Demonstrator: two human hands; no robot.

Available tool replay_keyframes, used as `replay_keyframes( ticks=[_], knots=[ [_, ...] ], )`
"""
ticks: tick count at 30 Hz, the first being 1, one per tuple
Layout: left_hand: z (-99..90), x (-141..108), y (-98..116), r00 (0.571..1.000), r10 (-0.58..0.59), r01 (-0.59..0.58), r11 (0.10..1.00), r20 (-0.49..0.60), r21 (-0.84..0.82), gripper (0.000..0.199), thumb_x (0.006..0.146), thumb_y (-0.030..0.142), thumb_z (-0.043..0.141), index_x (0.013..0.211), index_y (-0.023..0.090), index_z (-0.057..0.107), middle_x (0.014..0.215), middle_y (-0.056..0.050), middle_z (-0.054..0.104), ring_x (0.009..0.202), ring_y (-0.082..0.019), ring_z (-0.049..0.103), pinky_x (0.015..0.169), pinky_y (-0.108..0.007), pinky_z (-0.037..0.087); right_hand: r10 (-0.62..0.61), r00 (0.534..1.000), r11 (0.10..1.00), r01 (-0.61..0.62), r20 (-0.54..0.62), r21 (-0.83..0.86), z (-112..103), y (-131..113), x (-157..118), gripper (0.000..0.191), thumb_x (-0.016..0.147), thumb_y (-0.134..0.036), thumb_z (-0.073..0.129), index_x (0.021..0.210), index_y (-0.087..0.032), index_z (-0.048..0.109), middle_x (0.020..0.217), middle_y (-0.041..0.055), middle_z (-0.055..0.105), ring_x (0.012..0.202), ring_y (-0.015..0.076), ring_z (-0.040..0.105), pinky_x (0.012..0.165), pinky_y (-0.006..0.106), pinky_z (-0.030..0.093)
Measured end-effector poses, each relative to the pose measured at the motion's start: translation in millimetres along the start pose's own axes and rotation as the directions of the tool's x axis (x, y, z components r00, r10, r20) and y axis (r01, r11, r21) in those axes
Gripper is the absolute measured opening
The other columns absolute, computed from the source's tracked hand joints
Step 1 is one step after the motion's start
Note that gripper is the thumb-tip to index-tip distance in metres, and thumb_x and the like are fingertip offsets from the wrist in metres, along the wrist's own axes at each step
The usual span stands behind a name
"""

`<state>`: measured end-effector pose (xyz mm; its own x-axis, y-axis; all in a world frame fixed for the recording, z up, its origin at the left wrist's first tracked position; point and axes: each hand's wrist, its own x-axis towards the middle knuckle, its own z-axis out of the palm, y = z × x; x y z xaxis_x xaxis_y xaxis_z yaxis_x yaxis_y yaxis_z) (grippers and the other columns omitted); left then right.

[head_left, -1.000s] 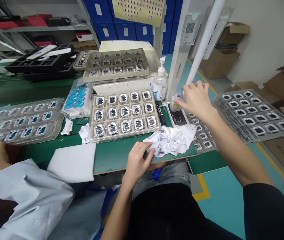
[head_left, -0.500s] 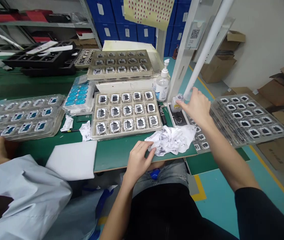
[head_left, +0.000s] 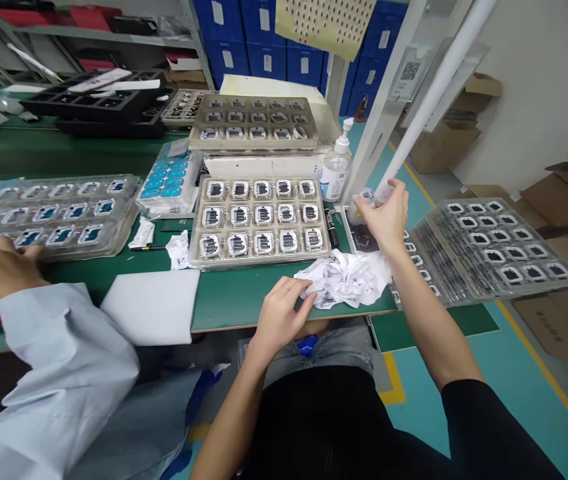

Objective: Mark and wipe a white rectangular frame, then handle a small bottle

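The right hand (head_left: 387,217) grips a small white bottle (head_left: 359,208) at the worktop (head_left: 229,300) edge, just beside the pump bottle (head_left: 337,172). The left hand (head_left: 281,313) rests loosely open, fingertips touching the crumpled ink-stained cloth (head_left: 347,280) below the tray of black components (head_left: 261,220).

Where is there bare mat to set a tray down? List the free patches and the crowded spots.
Free: the green mat strip between the white foam sheet, the beige parts tray and the left hand; also the bare green bench behind the clear trays. Crowded: around the right hand, among the pump bottle, crumpled cloth and stacked trays.
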<state>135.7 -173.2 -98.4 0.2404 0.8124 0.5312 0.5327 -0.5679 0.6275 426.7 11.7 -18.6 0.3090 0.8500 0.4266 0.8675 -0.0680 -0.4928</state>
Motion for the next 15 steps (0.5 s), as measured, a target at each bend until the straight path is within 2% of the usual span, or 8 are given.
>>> replay_keyframes(
  ticks=[3,7,11,15],
  knots=[
    [-0.1,0.0,-0.2,1.000,0.020,-0.020,1.000,-0.001,0.014,0.015,0.121,0.031,0.070,0.129,0.024,0.081,0.116,-0.010,0.091,0.109,-0.030,0.084,0.098,-0.047,0.071,0.089,0.996,0.989,-0.087,-0.011,0.123,7.1,-3.8,0.7,0.098,0.101,-0.053,0.076,0.180,-0.017,0.031,0.150,0.0274,0.076,0.127,0.0375,0.079,0.116,0.059,0.063],
    [-0.7,0.5,-0.5,1.000,0.026,-0.026,1.000,0.002,0.013,0.014,0.121,0.030,0.070,0.129,0.024,0.080,0.116,-0.011,0.091,0.108,-0.030,0.083,0.098,-0.046,0.070,0.122,0.992,0.979,-0.118,-0.016,0.163,12.8,-10.9,-4.4,0.105,0.103,-0.046,0.070,0.187,-0.014,0.016,0.145,0.0266,0.081,0.132,0.0376,0.079,0.114,0.056,0.063],
    [-0.7,1.0,-0.4,1.000,0.005,-0.005,1.000,0.006,0.005,0.014,0.121,0.031,0.070,0.127,0.024,0.081,0.116,-0.011,0.091,0.108,-0.031,0.083,0.097,-0.046,0.069,0.139,0.989,0.950,-0.120,-0.044,0.288,15.1,-15.9,-7.3,0.106,0.097,-0.041,0.075,0.185,-0.017,0.021,0.150,0.0260,0.081,0.135,0.0364,0.079,0.116,0.054,0.063],
    [-1.1,1.9,-0.4,1.000,0.014,-0.014,1.000,-0.016,-0.009,0.011,0.119,0.029,0.073,0.124,0.024,0.082,0.115,-0.010,0.091,0.107,-0.030,0.083,0.095,-0.044,0.069,0.172,0.984,0.921,-0.144,-0.048,0.362,15.5,-19.8,-5.9,0.098,0.094,-0.036,0.075,0.179,-0.013,0.032,0.153,0.0264,0.078,0.130,0.0337,0.079,0.115,0.052,0.065]
  ],
)
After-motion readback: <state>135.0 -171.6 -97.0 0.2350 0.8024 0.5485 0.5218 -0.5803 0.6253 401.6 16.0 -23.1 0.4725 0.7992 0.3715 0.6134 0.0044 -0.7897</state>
